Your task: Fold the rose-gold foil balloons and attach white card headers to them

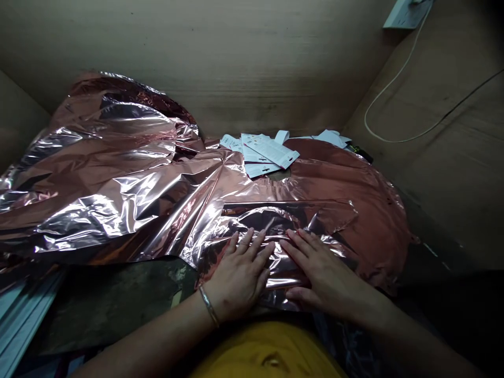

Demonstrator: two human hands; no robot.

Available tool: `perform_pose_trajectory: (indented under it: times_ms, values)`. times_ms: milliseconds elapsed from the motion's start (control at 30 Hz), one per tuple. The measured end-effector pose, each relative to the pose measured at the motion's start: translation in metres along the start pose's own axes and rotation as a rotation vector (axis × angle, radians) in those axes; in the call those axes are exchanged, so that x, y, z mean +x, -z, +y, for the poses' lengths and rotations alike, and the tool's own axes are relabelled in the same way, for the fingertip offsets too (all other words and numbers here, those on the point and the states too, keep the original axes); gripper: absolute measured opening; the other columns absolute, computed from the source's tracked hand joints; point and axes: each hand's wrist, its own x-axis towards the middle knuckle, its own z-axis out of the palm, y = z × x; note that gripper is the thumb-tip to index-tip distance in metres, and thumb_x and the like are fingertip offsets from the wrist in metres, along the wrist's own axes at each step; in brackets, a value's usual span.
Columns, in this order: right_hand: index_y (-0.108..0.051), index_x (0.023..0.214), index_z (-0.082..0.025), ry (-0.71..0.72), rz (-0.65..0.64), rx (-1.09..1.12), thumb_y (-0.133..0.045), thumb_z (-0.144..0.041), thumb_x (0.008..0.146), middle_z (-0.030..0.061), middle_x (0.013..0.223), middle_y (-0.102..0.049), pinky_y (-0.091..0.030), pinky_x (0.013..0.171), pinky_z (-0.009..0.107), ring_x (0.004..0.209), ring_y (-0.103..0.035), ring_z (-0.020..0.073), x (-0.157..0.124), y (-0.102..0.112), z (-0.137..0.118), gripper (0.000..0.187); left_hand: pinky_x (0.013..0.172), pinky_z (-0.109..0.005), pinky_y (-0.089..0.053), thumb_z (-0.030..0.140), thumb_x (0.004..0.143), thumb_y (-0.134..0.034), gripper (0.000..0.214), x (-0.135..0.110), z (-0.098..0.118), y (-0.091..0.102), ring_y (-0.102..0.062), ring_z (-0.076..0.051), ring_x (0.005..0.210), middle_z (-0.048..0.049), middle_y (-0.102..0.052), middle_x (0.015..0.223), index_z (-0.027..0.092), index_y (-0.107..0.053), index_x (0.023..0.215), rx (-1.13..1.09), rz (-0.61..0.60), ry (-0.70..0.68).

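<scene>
Large crumpled sheets of rose-gold metallic foil [118, 173], probably deflated foil balloons, spread across the surface in front of me. My left hand [240, 273], with a thin metal bangle [208, 305] on its wrist, lies flat on a folded flap of the foil [271, 262]. My right hand [318, 268] also rests palm down on that flap, with its fingertips close to those of my left hand. Neither hand grips anything. The foil beneath my palms is hidden.
A pile of white printed cards [263, 155] lies at the far edge of the foil, against a wooden back panel [220, 58]. A power strip [405, 13] and white cable [394, 89] are at upper right. A dark mat [114, 294] and pale blue strips [23, 315] are at lower left.
</scene>
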Motion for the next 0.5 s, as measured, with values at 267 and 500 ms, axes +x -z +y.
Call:
perform_pose_trajectory:
  times_ms: [267, 500]
  values:
    - [-0.038, 0.145, -0.005, -0.085, -0.09, -0.048, -0.065, -0.028, 0.072, 0.0193, 0.154, -0.022, -0.026, 0.114, 0.053, 0.143, -0.018, 0.0352, -0.008, -0.009, -0.01, 0.081, 0.115, -0.057, -0.015, 0.045, 0.099, -0.035, 0.05, 0.001, 0.0, 0.007, -0.019, -0.032, 0.145, -0.006, -0.026, 0.157, 0.03, -0.035, 0.147, -0.023, -0.049, -0.031]
    - [-0.049, 0.137, -0.003, -0.109, -0.147, -0.199, -0.044, 0.001, 0.078, 0.0212, 0.142, -0.043, -0.042, 0.106, 0.047, 0.132, -0.042, 0.0332, 0.015, -0.011, -0.026, 0.06, 0.115, -0.056, -0.017, 0.053, 0.096, -0.039, 0.059, 0.001, -0.01, 0.025, -0.024, -0.032, 0.143, -0.0099, -0.029, 0.155, 0.025, -0.033, 0.148, -0.09, -0.087, -0.096]
